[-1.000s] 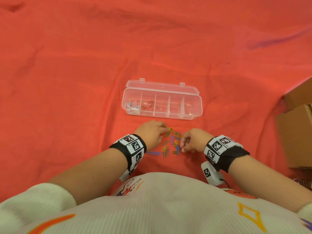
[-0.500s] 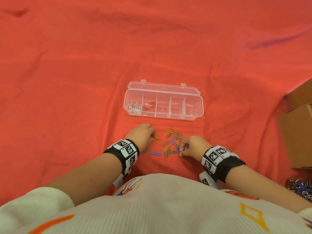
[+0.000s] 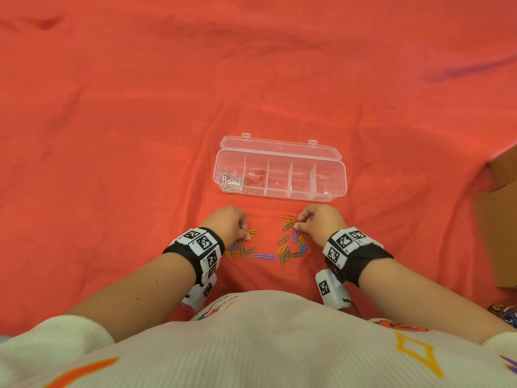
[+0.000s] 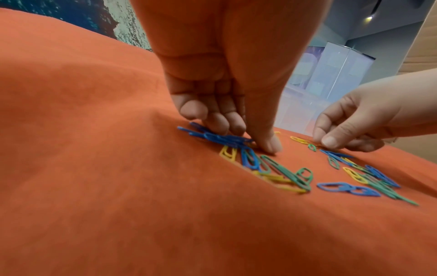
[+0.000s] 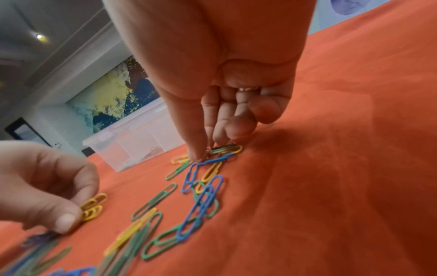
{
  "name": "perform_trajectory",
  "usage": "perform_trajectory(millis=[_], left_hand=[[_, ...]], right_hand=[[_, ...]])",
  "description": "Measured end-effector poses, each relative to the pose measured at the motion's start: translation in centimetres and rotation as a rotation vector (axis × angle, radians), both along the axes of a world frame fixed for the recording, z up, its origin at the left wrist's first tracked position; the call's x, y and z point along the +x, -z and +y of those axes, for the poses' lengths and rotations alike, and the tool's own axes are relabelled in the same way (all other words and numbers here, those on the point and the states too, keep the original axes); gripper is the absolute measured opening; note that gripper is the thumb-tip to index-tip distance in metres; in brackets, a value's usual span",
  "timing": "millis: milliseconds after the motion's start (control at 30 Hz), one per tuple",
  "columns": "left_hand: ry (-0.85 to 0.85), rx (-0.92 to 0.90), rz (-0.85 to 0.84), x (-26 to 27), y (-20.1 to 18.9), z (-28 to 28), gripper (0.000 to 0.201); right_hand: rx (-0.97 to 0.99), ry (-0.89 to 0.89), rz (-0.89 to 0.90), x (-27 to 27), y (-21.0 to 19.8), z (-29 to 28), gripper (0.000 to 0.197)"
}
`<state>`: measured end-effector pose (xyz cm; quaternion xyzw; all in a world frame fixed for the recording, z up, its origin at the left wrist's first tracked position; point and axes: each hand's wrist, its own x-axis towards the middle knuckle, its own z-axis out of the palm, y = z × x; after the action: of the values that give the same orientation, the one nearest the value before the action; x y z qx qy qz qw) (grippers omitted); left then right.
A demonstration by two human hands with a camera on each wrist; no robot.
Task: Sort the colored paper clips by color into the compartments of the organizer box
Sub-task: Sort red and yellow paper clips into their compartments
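Observation:
A clear organizer box lies open on the red cloth, with white clips in its leftmost compartment and red clips in the second. Yellow, green and blue paper clips are scattered in front of it. My left hand pinches yellow clips at the left of the pile, its other fingers curled over blue clips. At the pile's far edge my right hand pinches a reddish clip between thumb and forefinger, low on the cloth.
Cardboard boxes stand at the right edge. A dark patterned object shows at the lower right. The red cloth is wrinkled and spreads wide to the left and beyond the box.
My left hand drew back to the left side of the pile, dragging yellow clips with it. My right hand moved forward to the pile's far edge and closed its fingertips on a clip.

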<state>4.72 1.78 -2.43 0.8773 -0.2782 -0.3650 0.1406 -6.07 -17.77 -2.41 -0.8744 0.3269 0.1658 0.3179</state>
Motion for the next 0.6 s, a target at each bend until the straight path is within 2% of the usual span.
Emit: perform_trajectory(millis=[233, 367, 467, 600], left_hand=[[-0.122, -0.071, 0.063, 0.9, -0.4, 0.7, 0.007], [-0.123, -0.023, 0.016, 1.4, -0.6, 0.6, 0.007], [-0.089, -0.051, -0.047, 1.1, -1.1, -0.3, 0.011], [0.122, -0.165, -0.104, -0.8, -1.4, -2.7, 0.029]], right_hand=[[0.002, -0.076, 0.069, -0.2, 0.1, 0.5, 0.014], [0.047, -0.100, 0.080, -0.6, 0.1, 0.6, 0.022], [0.072, 0.007, -0.015, -0.9, 0.3, 0.2, 0.022], [0.084, 0.218, -0.144, -1.4, 0.4, -0.6, 0.024]])
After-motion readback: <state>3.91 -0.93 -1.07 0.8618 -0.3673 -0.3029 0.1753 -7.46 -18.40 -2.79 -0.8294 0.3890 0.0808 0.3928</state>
